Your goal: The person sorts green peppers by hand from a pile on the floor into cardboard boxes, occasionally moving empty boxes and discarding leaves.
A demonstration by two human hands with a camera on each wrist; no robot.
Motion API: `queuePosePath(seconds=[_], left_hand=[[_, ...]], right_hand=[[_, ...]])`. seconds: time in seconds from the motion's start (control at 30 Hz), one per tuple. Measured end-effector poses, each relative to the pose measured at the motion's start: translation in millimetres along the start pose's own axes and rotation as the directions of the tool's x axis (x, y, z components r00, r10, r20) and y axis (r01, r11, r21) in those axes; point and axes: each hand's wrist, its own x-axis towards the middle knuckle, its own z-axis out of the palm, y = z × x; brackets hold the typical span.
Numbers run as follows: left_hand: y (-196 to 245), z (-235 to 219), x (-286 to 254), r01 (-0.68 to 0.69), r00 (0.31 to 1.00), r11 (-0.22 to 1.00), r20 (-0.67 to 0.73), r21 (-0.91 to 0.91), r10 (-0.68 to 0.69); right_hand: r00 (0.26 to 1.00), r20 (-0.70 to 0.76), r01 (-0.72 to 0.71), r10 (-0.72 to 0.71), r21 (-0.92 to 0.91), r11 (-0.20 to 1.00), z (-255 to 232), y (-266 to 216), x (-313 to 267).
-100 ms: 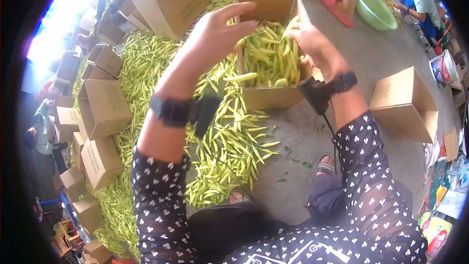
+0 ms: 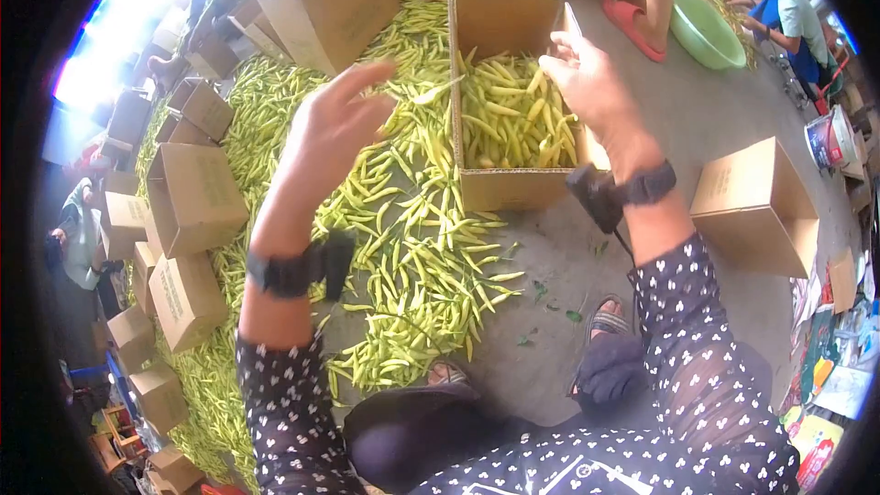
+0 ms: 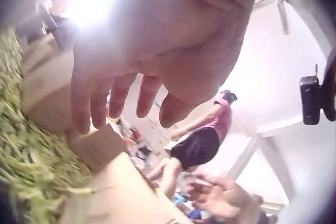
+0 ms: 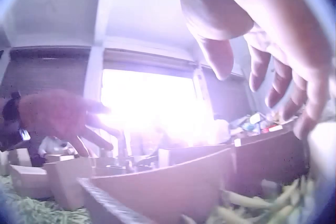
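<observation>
Pale yellow-green peppers [image 2: 509, 115] part-fill an open cardboard box [image 2: 513, 191] in front of me. To the left of the box, my left hand [image 2: 335, 128] is over the loose peppers [image 2: 412, 247], fingers apart and nothing in them. The left wrist view shows its palm and straight fingers [image 3: 149, 95]. My right hand [image 2: 596, 82] is at the box's right side, its loosely bent fingers above the peppers and holding nothing. In the right wrist view those fingers [image 4: 281, 85] hang over the box wall. One pepper [image 2: 438, 92] shows at the box's left rim.
A wide pepper pile [image 2: 275, 110] covers the floor at left, with several cardboard boxes [image 2: 197, 197] along it. Another box [image 2: 761, 206] lies at right. Beyond are a green basin [image 2: 706, 32], a foot in a red slipper [image 2: 632, 29] and a seated person [image 2: 793, 14].
My left hand has moved left and toward me, away from the box. The right hand has come off the peppers it touched. Peppers in the box now lie lower.
</observation>
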Motion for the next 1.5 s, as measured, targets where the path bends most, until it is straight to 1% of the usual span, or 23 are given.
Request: queuePosePath(seconds=[0.03,0.07,0.13,0.2,0.27,0.33,0.4,0.47,0.53,0.6,0.63,0.67,0.73,0.77,0.8,0.93,0.97,1.07,1.27,1.33,1.37,1.4,1.5], left_hand=[[-22.8,-22.8,-22.5,0.029,0.998,1.0,-0.064,0.003,-0.029],[-32.1,-43.8,-50.7,0.134,0.982,0.979,-0.152,0.153,-0.11],[-69.2,-79.9,-117.6,0.276,0.933,0.93,-0.3,0.244,-0.198],[-112.2,-101.1,-193.6,0.422,0.87,0.822,-0.425,0.382,-0.249],[-148.0,-98.5,-271.6,0.627,0.744,0.703,-0.526,0.335,-0.412],[-176.1,-88.2,-352.5,0.709,0.704,0.538,-0.506,0.456,-0.499],[-198.1,-59.0,-413.3,0.844,0.515,0.298,-0.524,0.445,-0.678],[-210.4,-33.5,-448.7,0.924,0.379,0.282,-0.506,0.259,-0.775],[-231.4,-9.4,-467.6,0.911,0.412,0.333,-0.562,0.242,-0.717],[-212.1,39.1,-435.4,0.923,0.384,0.303,-0.495,0.239,-0.779],[-211.6,47.0,-421.0,0.91,0.414,0.321,-0.524,0.262,-0.744],[-211.2,55.0,-405.9,0.897,0.442,0.337,-0.55,0.286,-0.709],[-197.7,65.4,-374.8,0.812,0.581,0.437,-0.469,0.387,-0.665],[-196.8,71.3,-366.0,0.741,0.672,0.522,-0.455,0.423,-0.585],[-196.7,75.1,-354.2,0.707,0.704,0.547,-0.376,0.448,-0.603],[-180.3,90.4,-312.5,0.601,0.796,0.648,-0.275,0.468,-0.539],[-184.7,94.1,-304.4,0.527,0.849,0.733,-0.312,0.431,-0.427],[-182.8,87.9,-281.6,0.453,0.882,0.812,-0.316,0.367,-0.349],[-189.0,84.7,-251.7,0.459,0.884,0.837,-0.244,0.297,-0.398],[-194.7,85.9,-243.1,0.387,0.892,0.915,-0.296,0.11,-0.342],[-199.4,85.4,-240.0,0.386,0.898,0.918,-0.266,0.09,-0.351],[-202.1,87.2,-238.0,0.38,0.901,0.921,-0.263,0.089,-0.346],[-205.3,81.9,-222.5,0.458,0.878,0.883,-0.211,0.105,-0.43]], right_hand=[[0.995,-0.013,0.1,-0.099,0.141,0.985,1.9,-29.7,-16.8],[0.981,-0.04,0.195,-0.191,0.281,0.94,7.5,-57.5,-35.6],[0.955,0.179,0.135,-0.235,0.443,0.886,25.8,-94.8,-77.7],[0.77,0.613,-0.127,-0.178,0.42,0.899,47.0,-111.4,-123.1],[0.66,0.68,0.11,-0.32,0.334,0.936,93.4,-84.6,-170.1],[0.685,0.647,0.29,-0.336,0.181,0.94,132.8,-36.2,-198.9],[0.67,0.74,0.193,-0.064,-0.089,0.977,133.6,2.0,-190.0],[0.811,0.585,0.336,-0.018,-0.44,0.833,145.6,56.9,-195.4],[0.756,0.599,0.069,0.264,-0.474,0.878,136.5,61.8,-194.5],[0.748,0.568,0.099,0.344,-0.608,0.788,123.4,83.4,-213.7],[0.772,0.514,0.107,0.375,-0.686,0.72,126.9,86.4,-221.5],[0.76,0.541,0.108,0.36,-0.651,0.751,134.2,81.6,-229.1],[0.71,0.556,0.019,0.431,-0.628,0.778,143.7,40.2,-246.9],[0.753,0.593,0.074,0.284,-0.505,0.86,155.7,46.2,-260.3],[0.749,0.581,-0.014,0.318,-0.467,0.884,163.0,34.1,-271.6],[0.726,0.634,-0.036,0.267,-0.354,0.935,168.2,-0.6,-297.7],[0.75,0.615,-0.011,0.244,-0.357,0.934,168.0,-3.6,-297.7],[0.74,0.644,-0.089,0.195,-0.194,0.977,173.1,13.5,-283.4],[0.694,0.664,-0.196,0.276,-0.195,0.961,166.8,13.6,-257.8],[0.625,0.694,-0.527,0.357,0.039,0.849,172.1,10.5,-253.0],[0.59,0.721,-0.604,0.363,0.096,0.791,173.8,11.7,-250.9],[0.595,0.716,-0.603,0.365,0.097,0.792,175.6,14.7,-252.2],[0.695,0.659,-0.375,0.288,-0.01,0.927,185.7,12.9,-244.8]])
